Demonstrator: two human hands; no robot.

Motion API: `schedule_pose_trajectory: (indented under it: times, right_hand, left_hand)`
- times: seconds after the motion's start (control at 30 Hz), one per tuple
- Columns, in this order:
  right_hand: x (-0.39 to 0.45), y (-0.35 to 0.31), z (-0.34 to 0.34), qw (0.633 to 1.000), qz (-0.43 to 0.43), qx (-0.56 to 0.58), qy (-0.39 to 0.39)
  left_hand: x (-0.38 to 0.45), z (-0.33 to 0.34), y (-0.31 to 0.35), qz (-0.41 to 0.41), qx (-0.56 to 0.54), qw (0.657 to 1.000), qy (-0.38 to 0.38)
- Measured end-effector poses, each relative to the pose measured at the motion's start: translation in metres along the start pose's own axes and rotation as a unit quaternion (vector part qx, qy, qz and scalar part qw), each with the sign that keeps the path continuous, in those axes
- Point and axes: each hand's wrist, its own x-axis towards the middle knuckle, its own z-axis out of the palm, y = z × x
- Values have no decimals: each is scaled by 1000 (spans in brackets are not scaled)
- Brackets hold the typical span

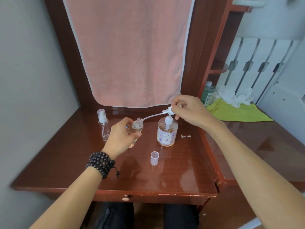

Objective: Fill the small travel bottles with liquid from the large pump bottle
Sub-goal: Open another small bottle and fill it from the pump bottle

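Small travel bottle [136, 129]: clear, uncapped, pinkish liquid inside, tilted, gripped by left hand [121, 138] fingers. Right hand [188, 109] fingers pinch spray head [168, 111], tube reaching bottle mouth. Pump bottle [166, 133] upright on surface [181, 171]; loose cap [154, 158] nearer; second spray bottle [103, 124] left.

- Left hand [121, 136] is reaching in from lower left, forearm stretched diagonally up across the view, palm facing right.
- Left fingers [136, 135] are curling around a small travel bottle [136, 129], thumb on top near its neck, bottle tilting slightly.
- Left wrist is wearing a dark beaded bracelet [101, 163], wrapped several times.
- Right hand [188, 109] is coming in from lower right, forearm bare, wrist bending down.
- Right fingertips [175, 109] are pinching a white spray head [167, 110], held raised, thumb and index closing on it, other fingers tucked under.
- Hands are apart, not touching.
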Motion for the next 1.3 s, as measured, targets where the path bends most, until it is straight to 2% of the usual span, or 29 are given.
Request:
schedule_pose_trajectory:
  times: [0.13,0.3,0.6,0.8,0.97,1.1,1.3]
  right_hand:
    - [5,0,-4,999,-16,-8,30]
    - [7,5,1,999,-19,-32,16]
    - [13,-5,15,983,-132,-81,-95]
    - [11,-2,15,984,-140,-30,-104]
    - [9,-3,14,984,-132,-47,-113]
    - [12,1,17,983,-123,-67,-117]
    - [19,-3,22,973,-94,-158,-137]
  left_hand:
    - [-1,2,0,-2,-2,1000,1]
    - [0,4,3,1,-2,1000,-3]
    - [-10,8,24,67,-17,998,0]
    - [-11,7,32,110,-15,994,13]
    - [-13,8,35,127,-6,992,18]
    - [-15,10,37,133,-4,991,16]
    - [-15,14,34,142,-17,990,7]
